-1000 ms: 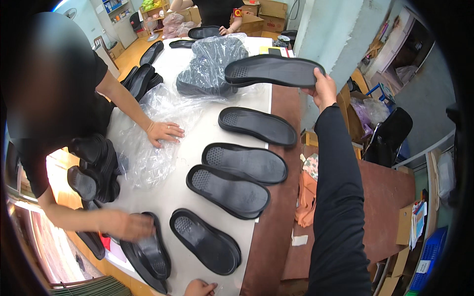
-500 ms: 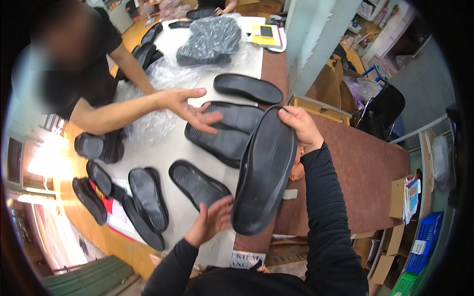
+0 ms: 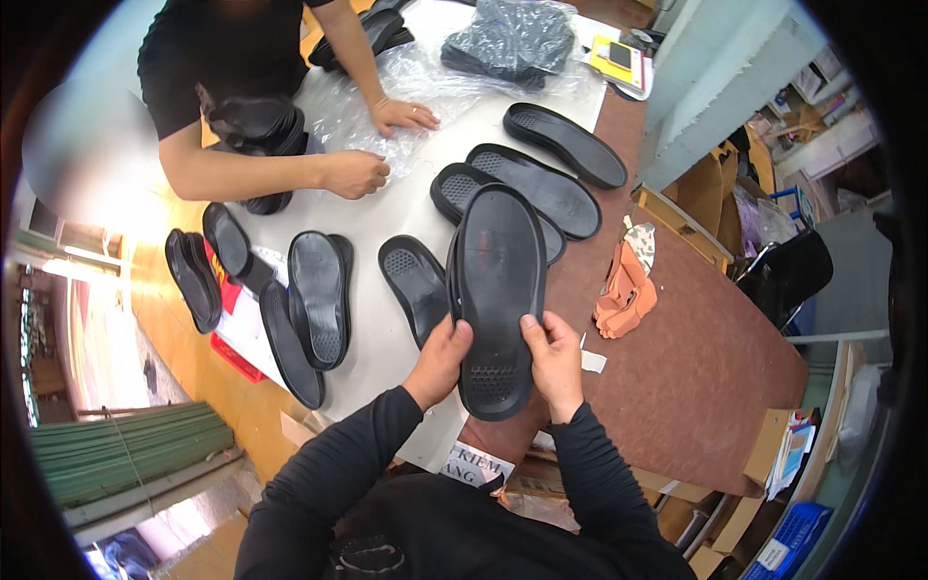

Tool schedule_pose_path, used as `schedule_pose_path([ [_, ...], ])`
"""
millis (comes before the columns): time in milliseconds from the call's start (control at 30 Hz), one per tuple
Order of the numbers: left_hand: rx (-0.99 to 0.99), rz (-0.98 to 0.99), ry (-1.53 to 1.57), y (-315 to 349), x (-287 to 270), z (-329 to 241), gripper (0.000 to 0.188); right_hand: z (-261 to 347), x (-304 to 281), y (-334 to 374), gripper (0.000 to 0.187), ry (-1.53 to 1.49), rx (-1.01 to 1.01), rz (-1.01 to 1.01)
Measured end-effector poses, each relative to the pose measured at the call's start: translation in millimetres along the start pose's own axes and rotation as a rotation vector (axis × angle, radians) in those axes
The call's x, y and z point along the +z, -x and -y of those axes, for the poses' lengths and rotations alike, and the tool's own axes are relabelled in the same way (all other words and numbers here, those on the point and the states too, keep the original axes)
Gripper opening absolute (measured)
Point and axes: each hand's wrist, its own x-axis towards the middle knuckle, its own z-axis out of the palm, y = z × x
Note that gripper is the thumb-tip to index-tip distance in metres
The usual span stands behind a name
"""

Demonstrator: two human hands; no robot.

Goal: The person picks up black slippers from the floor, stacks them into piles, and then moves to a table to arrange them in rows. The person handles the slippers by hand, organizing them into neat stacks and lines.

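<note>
Between my two hands I hold a black shoe sole (image 3: 498, 261), its inner face up and a dimpled patch at the near end. A second dark edge shows along its left side; whether that is another sole I cannot tell. My left hand (image 3: 440, 362) grips the near left edge, thumb on top, and my right hand (image 3: 553, 360) the right edge. Behind it, partly covered, lie a lone sole (image 3: 411, 275) to the left and another sole (image 3: 454, 184). Farther off are a wide sole (image 3: 546, 193) and one near the table's far side, a sole (image 3: 565, 145).
Across the white table (image 3: 377, 213), a person's hands (image 3: 358, 174) rest at clear plastic sheeting (image 3: 416, 92). A plastic-wrapped bundle (image 3: 507, 43) and a phone (image 3: 620, 55) lie beyond. More soles (image 3: 319, 300) are at left. An orange item (image 3: 626, 295) lies on the brown surface (image 3: 696, 338).
My left hand has come onto the sole, which has turned upright, its dimpled end now near me. The other person's outstretched hand has drawn back to the plastic. The view has shifted.
</note>
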Motion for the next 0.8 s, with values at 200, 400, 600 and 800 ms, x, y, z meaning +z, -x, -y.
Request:
schedule_pose_path([
  [200,0.011,-0.045,0.038,-13.9,4.8,-1.7,0.054,4.3,-1.2,4.7,0.025,0.099,-0.218,-0.211],
  [400,-0.027,-0.198,0.194,-24.6,3.4,-6.6,0.056,36.3,-16.2,1.9,0.031,-0.357,-0.406,-0.35],
  [600,-0.032,-0.271,0.338,-19.7,-16.6,-16.2,0.06,43.2,-49.6,-13.3,0.036,-0.388,-0.277,-0.471],
  [800,-0.017,-0.277,0.334,-19.6,-21.2,-20.9,0.065,29.3,-47.1,-12.0,0.032,-0.36,-0.241,-0.451],
])
